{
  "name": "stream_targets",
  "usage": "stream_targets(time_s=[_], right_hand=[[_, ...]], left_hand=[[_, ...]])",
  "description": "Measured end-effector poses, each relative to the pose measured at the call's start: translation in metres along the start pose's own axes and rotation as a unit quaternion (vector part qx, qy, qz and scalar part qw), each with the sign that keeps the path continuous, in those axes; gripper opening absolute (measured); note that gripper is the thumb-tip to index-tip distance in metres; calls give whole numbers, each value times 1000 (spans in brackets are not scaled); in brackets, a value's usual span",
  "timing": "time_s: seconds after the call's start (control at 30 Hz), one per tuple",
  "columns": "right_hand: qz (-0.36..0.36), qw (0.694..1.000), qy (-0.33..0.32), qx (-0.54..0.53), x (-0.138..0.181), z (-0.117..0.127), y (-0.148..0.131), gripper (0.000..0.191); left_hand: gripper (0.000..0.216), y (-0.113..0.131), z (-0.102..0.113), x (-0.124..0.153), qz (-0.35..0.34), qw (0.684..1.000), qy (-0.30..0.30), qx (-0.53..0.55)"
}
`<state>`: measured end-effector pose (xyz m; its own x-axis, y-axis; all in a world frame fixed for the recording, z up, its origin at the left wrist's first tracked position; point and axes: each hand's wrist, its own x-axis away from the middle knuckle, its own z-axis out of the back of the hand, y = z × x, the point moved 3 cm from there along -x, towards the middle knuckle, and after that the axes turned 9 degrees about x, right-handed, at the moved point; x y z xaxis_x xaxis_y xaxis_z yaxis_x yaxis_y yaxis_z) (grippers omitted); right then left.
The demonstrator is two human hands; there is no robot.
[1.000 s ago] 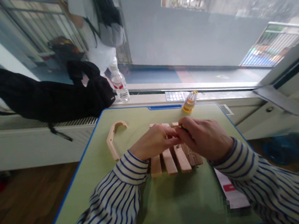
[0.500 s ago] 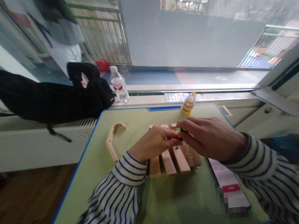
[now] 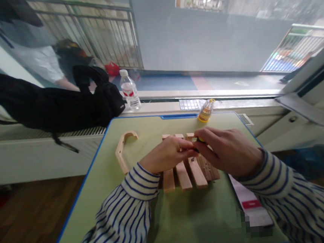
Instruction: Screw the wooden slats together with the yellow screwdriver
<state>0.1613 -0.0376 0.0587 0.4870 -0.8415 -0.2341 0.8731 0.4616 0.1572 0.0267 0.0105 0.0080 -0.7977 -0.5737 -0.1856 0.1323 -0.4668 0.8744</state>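
My right hand [image 3: 226,148] is closed around a short yellow-and-black screwdriver [image 3: 200,139], mostly covered by my fingers. From the other side my left hand [image 3: 172,152] pinches its dark lower end between thumb and fingers. Both hands are over a row of light wooden slats: a left slat [image 3: 168,181], a middle slat [image 3: 184,176] and a right slat [image 3: 197,173]. Beside the right slat lies a brown grained wooden piece [image 3: 210,170] with several small metal screws on it. My hands hide the middle of the slats.
A hook-shaped wooden part [image 3: 121,151] lies left on the green table [image 3: 182,218]. A yellow-capped clear container [image 3: 205,112] stands at the back edge. A phone [image 3: 250,200] lies under my right forearm. A water bottle [image 3: 130,91] and black bag [image 3: 55,108] rest on the sill.
Both hands keep nearly the same place and hold; my right fingers have shifted slightly. Beyond the window, a person at the left has moved. The view has tilted a little.
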Motion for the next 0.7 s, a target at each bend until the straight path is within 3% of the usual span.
stream_targets(time_s=[0.23,0.7], right_hand=[[-45,999,14,17,0,-1,-1,29],[-41,999,4,34,-2,1,-3,27]], left_hand=[[21,4,0,-1,0,1000,-11,8],[19,7,3,-1,-6,1000,16,-19]])
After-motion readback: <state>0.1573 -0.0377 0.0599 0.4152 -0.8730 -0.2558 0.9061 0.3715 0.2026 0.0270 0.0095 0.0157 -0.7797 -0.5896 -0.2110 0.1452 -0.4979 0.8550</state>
